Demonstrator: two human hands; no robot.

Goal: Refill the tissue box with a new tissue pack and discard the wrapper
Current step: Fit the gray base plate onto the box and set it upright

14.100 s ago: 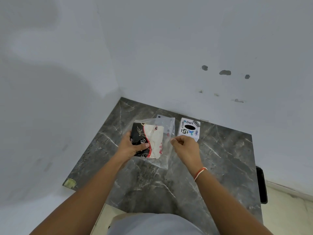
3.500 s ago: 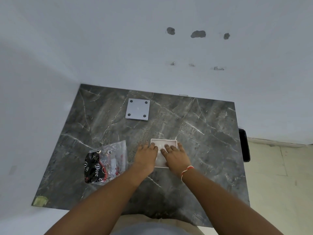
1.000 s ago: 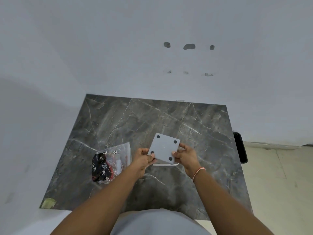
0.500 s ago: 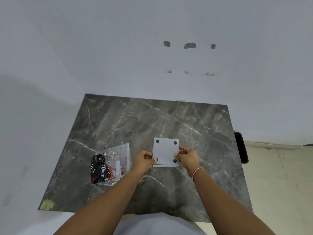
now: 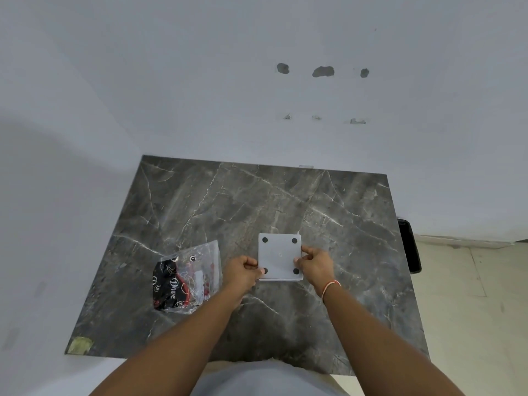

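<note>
Tissue box [image 5: 280,258], upside down on the marble table [image 5: 328,212], had just received its base panel, pinched by left hand [image 5: 243,270] and right hand [image 5: 314,262], leaving the wrapper [image 5: 190,277] undiscarded.

left hand [image 5: 243,270] fingers hide box [image 5: 279,257] corner | wrapper [image 5: 187,277] print partly unreadable

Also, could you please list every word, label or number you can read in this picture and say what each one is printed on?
"Dove": white script on the black part of the wrapper, lying on the table.
Small round marks and red print on the wrapper: too small to read.
Grey panel held by the left hand and right hand: four black dots, no text.
</note>
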